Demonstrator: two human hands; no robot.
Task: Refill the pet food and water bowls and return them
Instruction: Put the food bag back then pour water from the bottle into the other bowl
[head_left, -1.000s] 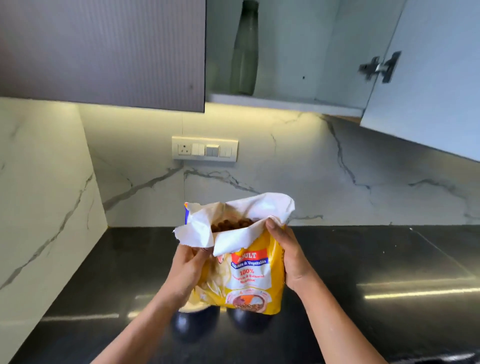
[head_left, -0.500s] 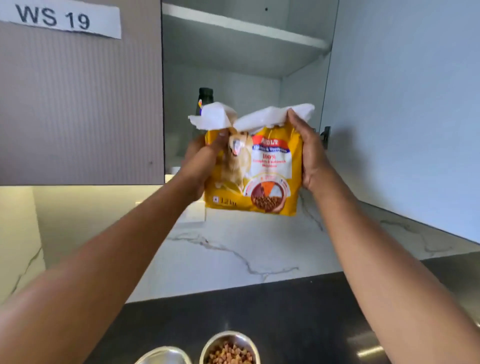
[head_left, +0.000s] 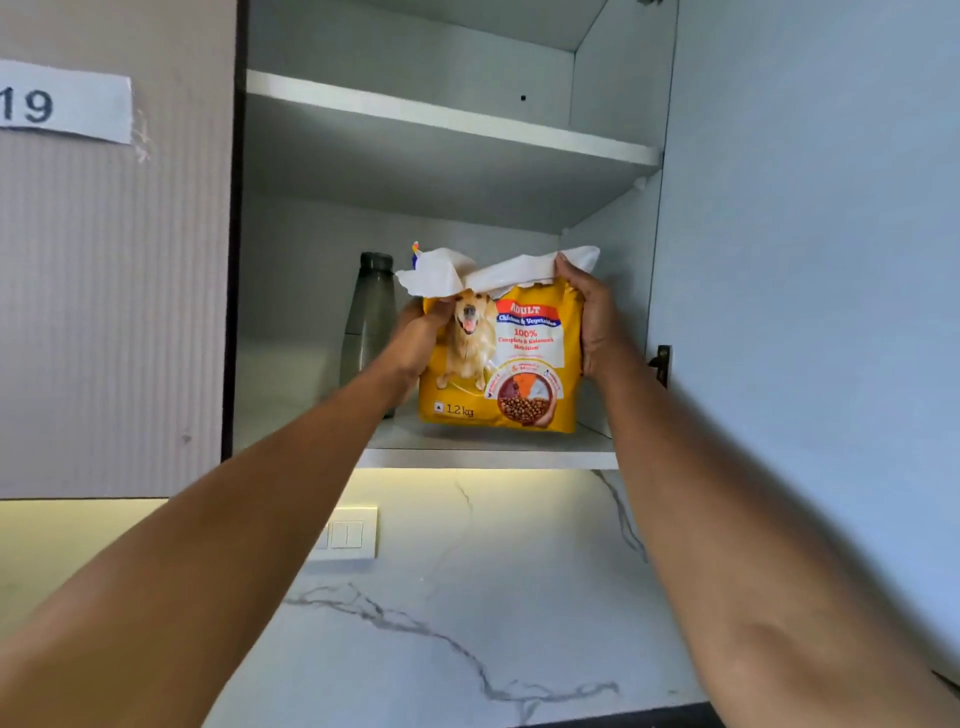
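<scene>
In the head view the food and water bowls are out of frame, and part of the grey bottle is hidden behind the left arm. The yellow dog-food bag, white top folded open, stands on the lower cabinet shelf near its front edge. Left hand and right hand clasp its two sides.

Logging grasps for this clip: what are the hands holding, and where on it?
Both hold the yellow dog food bag: left hand on its left edge, right hand on its upper right edge.
</scene>
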